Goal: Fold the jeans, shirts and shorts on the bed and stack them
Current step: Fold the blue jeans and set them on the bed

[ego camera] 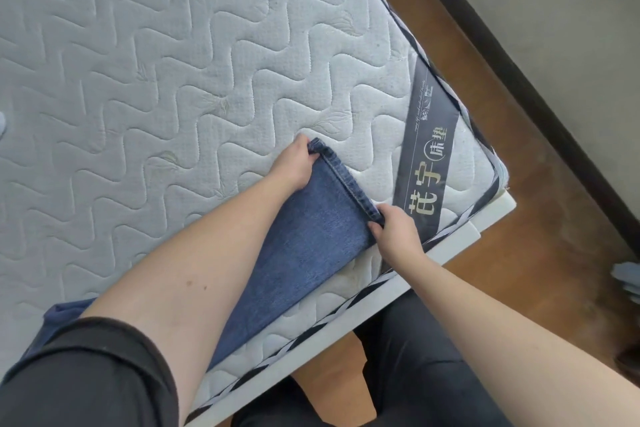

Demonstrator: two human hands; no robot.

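The bed [180,55], its quilted mattress bare, is filling most of the view, and a dark label band [420,163] is crossing its near corner; take that band as the landmark. The jeans [304,263] are lying along the mattress edge just beside the band on the person's side, running back toward the body until the left forearm is hiding the rest. The hem [346,180] is sitting nearest the band, nearly parallel to it.

The left hand [294,163] is gripping the hem's corner farther from the band, thumb on top, fingers [313,157] curled round the denim. The right hand [396,232] is pinching the corner almost touching the band, its fingers curled under the cloth.

The risk, as I judge it: the leg is lying close to the mattress edge, so denim's weight could be dragging it off the bed during the fold. Uneven pulling at the two corners would be skewing the crease.
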